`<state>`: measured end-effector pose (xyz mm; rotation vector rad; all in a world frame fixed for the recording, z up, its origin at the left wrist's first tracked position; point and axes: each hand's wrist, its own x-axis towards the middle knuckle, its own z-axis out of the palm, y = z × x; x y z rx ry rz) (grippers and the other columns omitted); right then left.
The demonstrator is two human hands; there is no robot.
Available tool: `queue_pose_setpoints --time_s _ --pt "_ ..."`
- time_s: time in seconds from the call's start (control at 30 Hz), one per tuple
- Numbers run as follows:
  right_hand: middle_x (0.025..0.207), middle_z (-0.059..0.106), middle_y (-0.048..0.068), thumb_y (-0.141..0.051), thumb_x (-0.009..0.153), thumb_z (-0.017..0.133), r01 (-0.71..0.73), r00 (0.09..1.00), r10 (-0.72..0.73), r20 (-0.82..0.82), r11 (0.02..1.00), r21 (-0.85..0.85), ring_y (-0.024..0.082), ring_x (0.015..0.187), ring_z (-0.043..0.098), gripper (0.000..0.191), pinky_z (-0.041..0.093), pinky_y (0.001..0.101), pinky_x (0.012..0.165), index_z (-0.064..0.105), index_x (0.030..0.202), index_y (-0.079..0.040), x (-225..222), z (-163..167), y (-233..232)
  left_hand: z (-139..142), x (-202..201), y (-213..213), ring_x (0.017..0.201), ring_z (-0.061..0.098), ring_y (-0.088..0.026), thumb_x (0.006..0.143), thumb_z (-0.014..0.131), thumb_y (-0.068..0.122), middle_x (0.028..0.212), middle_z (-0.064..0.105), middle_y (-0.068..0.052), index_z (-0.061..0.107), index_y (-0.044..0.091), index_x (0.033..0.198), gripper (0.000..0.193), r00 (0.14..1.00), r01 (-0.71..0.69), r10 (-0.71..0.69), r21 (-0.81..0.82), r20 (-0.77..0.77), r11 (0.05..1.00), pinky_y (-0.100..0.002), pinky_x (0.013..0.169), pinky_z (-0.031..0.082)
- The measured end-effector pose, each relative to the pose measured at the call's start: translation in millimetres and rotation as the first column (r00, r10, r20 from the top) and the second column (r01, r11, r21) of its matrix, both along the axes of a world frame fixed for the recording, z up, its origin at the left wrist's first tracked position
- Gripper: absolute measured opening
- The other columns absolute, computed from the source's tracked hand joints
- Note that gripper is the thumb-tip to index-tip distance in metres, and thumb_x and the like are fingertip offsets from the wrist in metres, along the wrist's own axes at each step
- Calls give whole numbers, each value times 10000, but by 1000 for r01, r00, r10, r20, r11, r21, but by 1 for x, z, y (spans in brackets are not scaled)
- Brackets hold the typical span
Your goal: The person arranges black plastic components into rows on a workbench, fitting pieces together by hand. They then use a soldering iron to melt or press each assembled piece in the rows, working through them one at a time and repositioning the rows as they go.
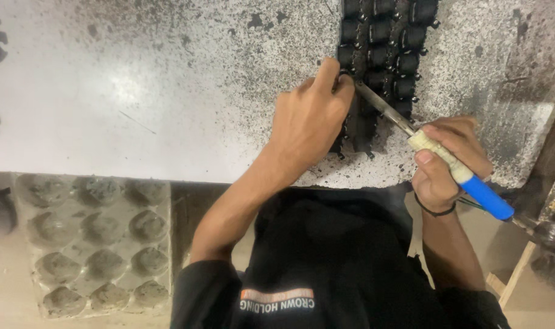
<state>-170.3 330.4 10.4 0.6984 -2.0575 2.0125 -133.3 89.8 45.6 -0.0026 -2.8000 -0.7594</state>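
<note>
Black-sleeved arms reached over a speckled worktable [168, 91], where the left hand [308, 119] pinched one small black rubber part [344, 76] in a dense cluster [384, 49], likely light and springy, while the right hand [448, 161] gripped the blue-handled tool [454, 170] beside that pinch.

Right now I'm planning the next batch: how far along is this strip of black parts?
Done: cannot tell. In hand: left hand pins the near end of the black parts strip; right hand works the blue-handled tool there. Left: apparently the rows beyond.
</note>
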Motion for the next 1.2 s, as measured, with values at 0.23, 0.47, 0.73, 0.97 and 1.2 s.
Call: queue_pose_setpoints --time_s 0.23,0.47,0.73,0.97,1.2 --pt "966 697 208 -131 828 714 -35 997 31 76 998 48 274 898 655 329 469 327 839 710 1078 83 4 1 8 5 -4 -1 709 710 -268 807 692 18 1057 563 -123 693 22 1005 198 997 3 -1 -21 72 1000 -416 492 521" --pt "973 702 199 -173 830 726 -15 998 21 -52 994 105 271 874 654 316 471 353 839 701 1038 64 0 9 5 3 -2 0 784 713 -289 805 672 28 1072 545 -124 685 17 1075 271 1000 13 -13 23 -9 1000 -418 582 562" --pt "964 701 192 -180 886 723 -43 994 55 -90 991 129 254 872 643 284 473 329 792 705 1054 48 -2 11 0 -2 3 -2 639 684 -221 870 646 -23 1024 564 -97 728 9 1121 266 999 -28 25 99 30 995 -365 495 539" --pt "975 696 194 -196 855 729 -22 996 33 -80 991 135 262 852 639 311 478 337 807 712 1041 53 -1 12 -2 -12 3 -6 624 668 -206 884 655 -19 1046 578 -48 735 48 1111 250 996 -26 36 120 -80 992 -349 525 535" --pt "964 699 170 -205 831 730 0 999 4 -52 997 82 254 884 640 301 477 331 807 718 1023 27 -2 17 -7 -18 1 -7 572 650 -208 902 670 -23 1033 592 -39 726 45 1111 226 995 -21 34 140 -97 990 -345 486 517"
